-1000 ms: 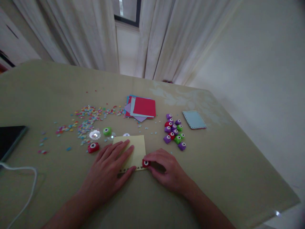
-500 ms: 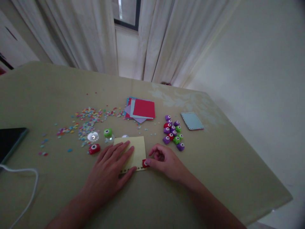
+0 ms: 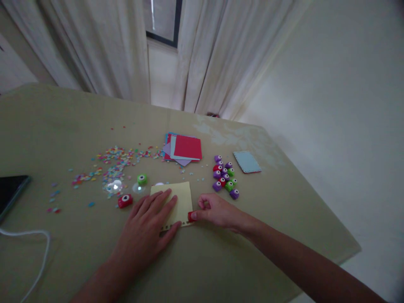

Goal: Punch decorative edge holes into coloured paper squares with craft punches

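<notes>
A yellow sheet of paper [image 3: 182, 198] lies on the table, with a row of small cut-out shapes along its near edge. My left hand [image 3: 148, 225] rests flat on its left part, fingers spread, pressing it down. At the sheet's near right corner sits a small red craft punch [image 3: 190, 216]. My right hand [image 3: 217, 210] grips this punch, thumb on top and the other fingers curled. Left of the sheet are a larger red punch [image 3: 125, 200] with an eye design and a green punch [image 3: 142, 179].
Clear domes [image 3: 115, 186] stand near scattered paper confetti [image 3: 118, 162]. Farther back lies a stack of coloured paper [image 3: 187, 147]. Several small eye punches [image 3: 224, 176] cluster at right, beside a pale blue card [image 3: 247, 162]. A dark device [image 3: 11, 191] and white cable [image 3: 44, 252] are at left.
The view has shifted slightly. My right hand has tilted and its thumb presses over the red punch at the paper's corner. My left hand stays flat on the sheet.
</notes>
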{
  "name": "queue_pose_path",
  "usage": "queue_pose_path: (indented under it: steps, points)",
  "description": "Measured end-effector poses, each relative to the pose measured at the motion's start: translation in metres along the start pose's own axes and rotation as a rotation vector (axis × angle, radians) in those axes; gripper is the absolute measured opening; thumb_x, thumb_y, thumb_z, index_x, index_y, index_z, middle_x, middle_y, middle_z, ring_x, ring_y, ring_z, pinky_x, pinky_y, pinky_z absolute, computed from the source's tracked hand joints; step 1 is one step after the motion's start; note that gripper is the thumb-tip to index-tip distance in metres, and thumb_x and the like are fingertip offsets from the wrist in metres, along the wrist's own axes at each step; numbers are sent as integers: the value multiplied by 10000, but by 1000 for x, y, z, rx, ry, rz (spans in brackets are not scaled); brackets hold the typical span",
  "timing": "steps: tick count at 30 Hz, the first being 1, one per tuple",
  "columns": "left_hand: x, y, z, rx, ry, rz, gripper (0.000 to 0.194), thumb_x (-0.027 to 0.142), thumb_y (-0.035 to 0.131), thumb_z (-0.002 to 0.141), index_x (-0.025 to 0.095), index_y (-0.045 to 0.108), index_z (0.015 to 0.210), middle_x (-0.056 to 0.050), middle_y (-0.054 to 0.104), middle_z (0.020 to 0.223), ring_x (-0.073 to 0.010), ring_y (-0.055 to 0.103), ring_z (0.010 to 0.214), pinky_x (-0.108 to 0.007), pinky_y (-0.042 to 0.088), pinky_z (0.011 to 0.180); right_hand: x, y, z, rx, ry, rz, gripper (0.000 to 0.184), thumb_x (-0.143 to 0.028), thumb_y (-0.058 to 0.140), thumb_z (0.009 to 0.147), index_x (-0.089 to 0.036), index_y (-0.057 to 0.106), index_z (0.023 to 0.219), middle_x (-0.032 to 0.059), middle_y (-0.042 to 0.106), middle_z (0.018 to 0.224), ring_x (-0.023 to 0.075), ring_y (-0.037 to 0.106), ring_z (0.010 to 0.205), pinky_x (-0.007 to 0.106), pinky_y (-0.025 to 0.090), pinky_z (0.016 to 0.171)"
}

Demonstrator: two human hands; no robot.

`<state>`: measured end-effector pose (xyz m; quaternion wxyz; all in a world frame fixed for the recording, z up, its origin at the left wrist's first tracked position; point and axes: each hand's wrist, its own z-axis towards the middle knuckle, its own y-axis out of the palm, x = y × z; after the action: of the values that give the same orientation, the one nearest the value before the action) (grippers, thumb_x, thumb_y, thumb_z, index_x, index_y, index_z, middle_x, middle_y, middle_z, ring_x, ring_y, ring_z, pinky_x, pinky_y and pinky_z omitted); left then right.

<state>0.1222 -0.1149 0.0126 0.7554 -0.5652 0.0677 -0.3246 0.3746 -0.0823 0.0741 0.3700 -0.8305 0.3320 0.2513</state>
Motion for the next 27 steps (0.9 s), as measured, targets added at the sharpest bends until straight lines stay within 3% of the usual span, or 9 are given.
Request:
queue_pose_path:
  steps: [5,8,10,15,17,20,23,25,27]
  points:
    - [-1,0,1,13,14,5,510,432,655,1011,231,649,1481,-113,645,1563,-367,607,1354,-545,466,1117,-3,8,1,7,-36,-5,419,-358,880,833,-215,497,742,-91,450,650,117,389,643,259,250,572]
    - [-1,1,0,31,16,5,494,416,643,1018,232,653,1476,-114,653,1555,-363,609,1358,-537,463,1119,4,9,1,-58,-9,156,494,-511,929,754,-216,533,751,-85,488,651,121,407,633,253,270,577]
    - [-2,2,-1,37,21,6,503,418,642,1020,226,648,1485,-118,650,1559,-368,606,1367,-544,456,1126,10,0,2,-37,-7,201,508,-526,952,695,-219,555,775,-91,485,637,119,393,610,252,256,571]
    - [-3,5,-2,29,31,8,533,444,640,1028,206,631,1506,-129,640,1567,-372,596,1377,-561,450,1141,17,-30,6,430,-209,131,327,-435,793,853,-232,539,819,-90,451,623,133,382,581,260,237,569]
    - [-3,6,-1,30,31,5,528,441,638,1028,213,627,1504,-128,640,1564,-369,595,1374,-563,454,1142,11,-31,7,482,-297,120,239,-379,740,901,-230,558,859,-98,418,615,137,378,568,261,239,565]
    - [-2,4,0,39,27,-6,528,431,654,1015,250,616,1510,-124,659,1523,-369,613,1342,-577,469,1130,-12,-16,11,427,-429,25,118,-292,725,938,-207,652,974,-99,425,627,138,415,574,263,279,569]
    - [0,3,0,39,37,-24,497,448,677,998,256,638,1456,-131,670,1476,-376,615,1339,-590,464,1148,-44,10,25,347,-588,-110,149,-231,733,982,-195,723,1126,-61,582,725,138,525,639,264,383,628]
    - [1,4,0,31,64,-36,522,484,697,987,219,634,1432,-150,667,1471,-384,600,1371,-587,449,1181,-67,28,43,310,-713,-200,227,-221,759,993,-207,739,1219,4,705,956,152,621,771,273,472,721]
    - [2,6,-1,19,73,-46,575,509,723,968,177,619,1427,-172,677,1449,-392,601,1373,-581,453,1187,-86,44,66,271,-852,-295,338,-247,784,1001,-243,718,1332,68,703,1282,191,680,1033,308,533,895]
